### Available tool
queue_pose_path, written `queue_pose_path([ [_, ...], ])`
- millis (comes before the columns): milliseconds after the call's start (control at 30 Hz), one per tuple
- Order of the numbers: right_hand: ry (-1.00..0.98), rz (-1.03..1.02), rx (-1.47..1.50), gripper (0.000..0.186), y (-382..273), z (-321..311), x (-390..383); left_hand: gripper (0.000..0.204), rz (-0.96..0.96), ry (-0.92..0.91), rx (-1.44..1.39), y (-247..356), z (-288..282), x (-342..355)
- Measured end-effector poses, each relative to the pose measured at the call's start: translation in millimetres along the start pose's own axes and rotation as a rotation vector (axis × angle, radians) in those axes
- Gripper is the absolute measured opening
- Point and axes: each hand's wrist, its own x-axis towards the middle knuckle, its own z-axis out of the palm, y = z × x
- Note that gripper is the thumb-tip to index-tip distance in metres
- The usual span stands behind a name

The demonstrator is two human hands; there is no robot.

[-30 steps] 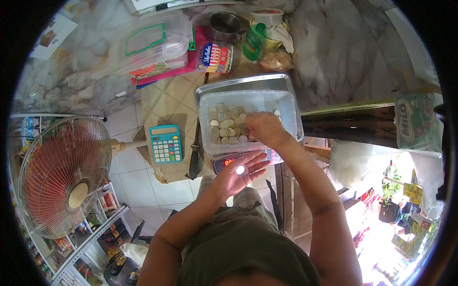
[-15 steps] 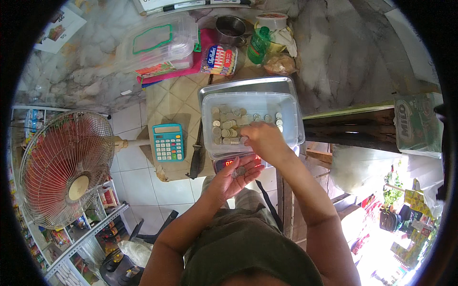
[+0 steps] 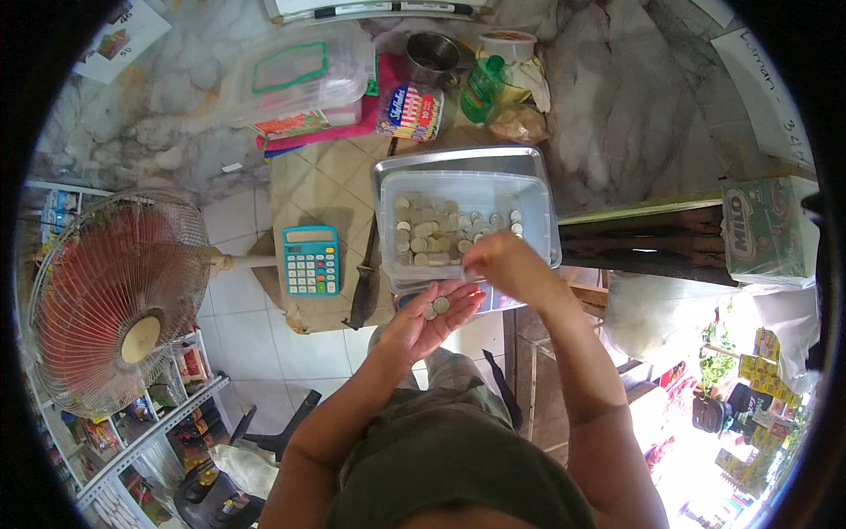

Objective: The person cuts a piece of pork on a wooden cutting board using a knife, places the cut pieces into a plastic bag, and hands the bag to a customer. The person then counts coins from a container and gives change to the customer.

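Note:
A clear plastic tub [image 3: 401,183] holds many silver coins [image 3: 425,231], loosely spread and some in short rows. My left hand [image 3: 423,328] lies palm up just before the tub's near side, fingers stretched and slightly cupped, with a few coins [image 3: 439,305] resting on the palm. Above its fingertips, my right hand [image 3: 515,271] has thumb and fingers pinched on what looks like a coin [image 3: 466,274], partly hidden by the fingers. Beneath the tub is a metal tray [image 3: 511,159], over a scale with a display largely covered by my hands.
Left of the tub lie a blue calculator [image 3: 311,261] and a dark-handled knife [image 3: 360,295]. Behind stand a cracker pack [image 3: 411,113], a metal cup [image 3: 433,55], a green bottle [image 3: 482,88] and a lidded plastic box [image 3: 295,75]. A fan [image 3: 123,304] is far left; a green carton [image 3: 767,231] is right.
My right hand has lifted from among the coins in the tub and come back toward my left palm. The left hand stays nearly in place, its coins showing more plainly.

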Motion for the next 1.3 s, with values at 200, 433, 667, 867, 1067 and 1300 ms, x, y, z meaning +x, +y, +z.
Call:
queue_pose_path([
  [200,-0.111,0.009,-0.154,0.011,-34,14,-5,0.043,-0.003,-0.265,-0.184,2,-7,0],
  [433,0.096,0.100,-0.363,0.013,5,52,82,0.046,-0.002,0.043,0.098,10,4,-13],
  [667,0.076,0.250,-0.413,0.018,12,71,94,0.051,0.022,-0.010,0.223,20,-4,-15],
  [867,0.123,0.457,-0.400,0.019,-2,78,93,0.039,0.009,0.038,0.287,22,-12,-15],
  [1067,0.176,0.511,-0.473,0.020,-10,87,90,0.035,0.054,0.072,0.276,20,-20,-16],
  [1300,0.433,0.458,-0.269,0.011,6,73,79,0.039,0.037,0.065,0.288,19,-4,-9],
])
